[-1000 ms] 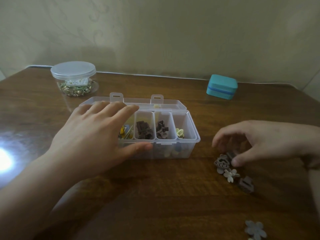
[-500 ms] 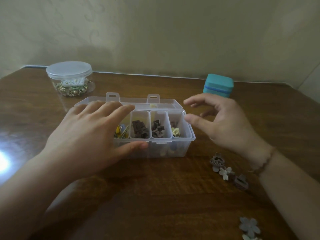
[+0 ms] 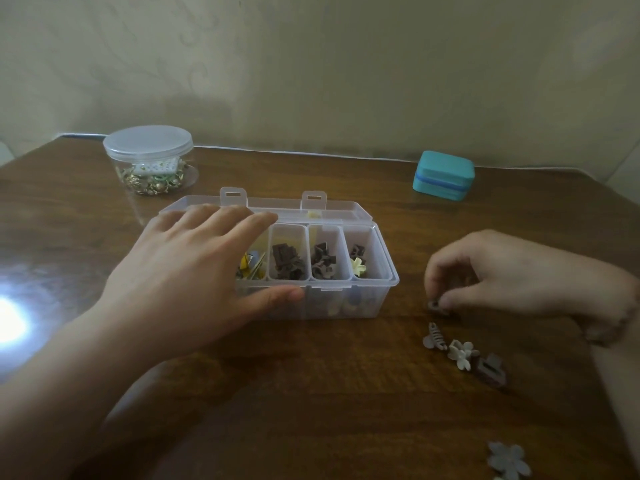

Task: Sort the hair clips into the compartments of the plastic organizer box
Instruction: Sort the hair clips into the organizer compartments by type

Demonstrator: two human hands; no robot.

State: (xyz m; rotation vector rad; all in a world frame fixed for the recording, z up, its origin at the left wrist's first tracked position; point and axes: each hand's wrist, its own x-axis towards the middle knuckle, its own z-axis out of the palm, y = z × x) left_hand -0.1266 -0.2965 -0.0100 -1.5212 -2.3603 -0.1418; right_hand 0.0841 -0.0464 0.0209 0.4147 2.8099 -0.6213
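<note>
The person's left hand (image 3: 180, 271) lies spread across the left end of the clear organizer box (image 3: 346, 299), fingers straight over the rear rim and the thumb pressed along the front wall, so the leftmost compartment is mostly hidden; only a few yellow clips (image 3: 251, 266) peek out just past the fingertips. Beyond those fingers, to the right, three more compartments stand open: one packed with dark brown clips (image 3: 285, 263), the next with brown clips (image 3: 322, 263), and the last holding a pale yellow flower clip (image 3: 357, 266) with a dark one behind it. The box lid (image 3: 332, 211) lies folded back behind the fingertips. The right hand (image 3: 512, 275) hovers low over the table (image 3: 311, 410), well apart from the box, its fingers curled down with thumb and forefinger pinching a small brown clip (image 3: 434, 304); whether the clip touches the wood I cannot tell. Just below that hand sits a little cluster: a striped clip (image 3: 435, 336), a white flower clip (image 3: 462, 353) and a dark brown square clip (image 3: 491, 370), touching one another in a row. Farther toward the near edge lies a grey flower clip (image 3: 508, 462). Far beyond the left hand stands a round lidded jar (image 3: 150, 159) of gold trinkets, and beyond the right hand a teal case (image 3: 443, 175) sits near the wall.
</note>
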